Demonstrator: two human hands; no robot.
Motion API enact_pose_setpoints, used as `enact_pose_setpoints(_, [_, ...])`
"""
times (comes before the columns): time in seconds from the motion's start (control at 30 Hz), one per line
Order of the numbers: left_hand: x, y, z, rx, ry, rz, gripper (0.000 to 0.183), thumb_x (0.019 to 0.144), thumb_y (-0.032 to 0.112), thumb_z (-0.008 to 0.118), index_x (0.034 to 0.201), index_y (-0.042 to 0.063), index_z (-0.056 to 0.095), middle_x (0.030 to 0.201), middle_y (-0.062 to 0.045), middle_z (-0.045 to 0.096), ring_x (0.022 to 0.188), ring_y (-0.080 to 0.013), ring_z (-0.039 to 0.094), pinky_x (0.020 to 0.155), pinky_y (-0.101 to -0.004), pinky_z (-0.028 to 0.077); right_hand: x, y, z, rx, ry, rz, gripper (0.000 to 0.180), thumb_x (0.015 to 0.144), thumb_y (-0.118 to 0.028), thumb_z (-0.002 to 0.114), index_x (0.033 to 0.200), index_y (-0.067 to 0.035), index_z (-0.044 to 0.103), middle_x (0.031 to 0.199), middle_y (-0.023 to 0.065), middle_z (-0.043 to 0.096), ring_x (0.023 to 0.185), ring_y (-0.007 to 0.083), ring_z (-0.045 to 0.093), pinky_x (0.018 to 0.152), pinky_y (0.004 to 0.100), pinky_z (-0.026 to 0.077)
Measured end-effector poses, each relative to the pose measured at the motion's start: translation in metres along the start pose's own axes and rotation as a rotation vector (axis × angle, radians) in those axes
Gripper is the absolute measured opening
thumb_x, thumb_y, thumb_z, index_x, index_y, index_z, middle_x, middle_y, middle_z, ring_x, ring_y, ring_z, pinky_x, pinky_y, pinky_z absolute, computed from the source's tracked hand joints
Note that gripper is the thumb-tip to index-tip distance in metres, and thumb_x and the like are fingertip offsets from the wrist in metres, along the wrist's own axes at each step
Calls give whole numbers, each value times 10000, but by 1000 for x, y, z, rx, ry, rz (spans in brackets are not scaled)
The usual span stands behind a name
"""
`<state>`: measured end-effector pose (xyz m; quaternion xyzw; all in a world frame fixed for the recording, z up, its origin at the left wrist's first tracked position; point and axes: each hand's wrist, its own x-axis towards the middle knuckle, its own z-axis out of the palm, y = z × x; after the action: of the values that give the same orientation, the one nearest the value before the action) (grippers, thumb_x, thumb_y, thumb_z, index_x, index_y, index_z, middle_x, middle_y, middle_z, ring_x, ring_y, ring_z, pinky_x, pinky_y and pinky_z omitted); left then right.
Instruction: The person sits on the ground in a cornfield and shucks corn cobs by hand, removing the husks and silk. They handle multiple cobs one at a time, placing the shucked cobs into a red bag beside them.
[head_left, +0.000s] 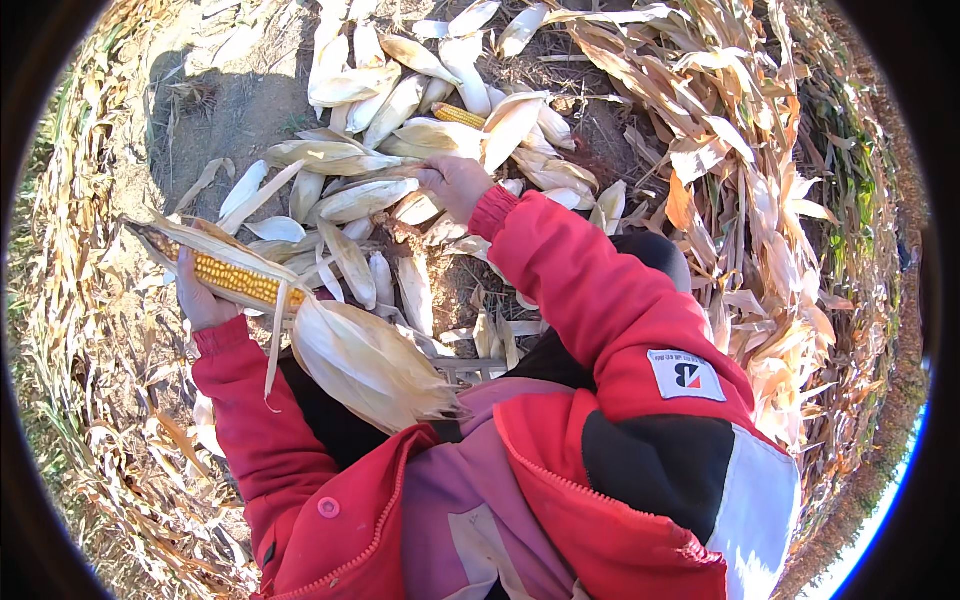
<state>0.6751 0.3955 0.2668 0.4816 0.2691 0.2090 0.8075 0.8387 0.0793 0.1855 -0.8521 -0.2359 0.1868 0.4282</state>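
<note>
My left hand (201, 296) holds an ear of corn (238, 283) from below at the left. Its yellow kernels show along one side, and darker ones lie towards the tip. Part of the husk still wraps the ear, while a broad peeled husk (360, 360) hangs from its base over my lap. Farther forward, my right hand (454, 184) is closed at the pointed end of a dry corn husk (375, 180), above the heap. The palm and part of the fingers are hidden.
In front lies a heap of corn ears in pale husks (405, 109), with an exposed yellow cob (459, 115) among them. Dry corn stalks (739, 165) are piled along the right. More dry stalks and leaves (82, 315) cover the left edge; bare soil (232, 112) shows at upper left.
</note>
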Motion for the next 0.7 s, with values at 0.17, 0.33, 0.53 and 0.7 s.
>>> enact_pose_setpoints(0.17, [5,-11,-8,40,-18,-82,443,877,248,549,1235,-3,477,1121,-112,580,1000,-211,575,865,-348,487,25,120,-87,-308,331,205,334,899,-351,497,1064,-88,619,926,158,657,877,282,635,789,361,471])
enact_pose_setpoints(0.33, [-3,-37,17,174,-222,-141,479,874,237,553,1269,-6,433,1157,-103,564,974,-216,594,816,-339,511,16,208,-176,-571,656,439,415,856,-408,546,1120,-92,598,1029,188,635,1000,301,597,871,384,446])
enact_pose_setpoints(0.53, [-10,-37,42,182,-397,-174,550,826,223,596,1291,0,407,1241,-111,512,1055,-220,561,869,-356,501,43,99,-159,381,369,162,309,897,-268,536,1075,-19,581,864,58,640,792,125,603,711,252,465])
enact_pose_setpoints(0.7, [-20,-34,54,150,-410,-177,469,860,218,554,1265,20,424,1137,-95,574,1017,-186,572,874,-323,475,24,-45,-39,561,-251,-168,417,921,-289,539,1244,-39,458,1141,97,577,1036,161,537,896,301,420])
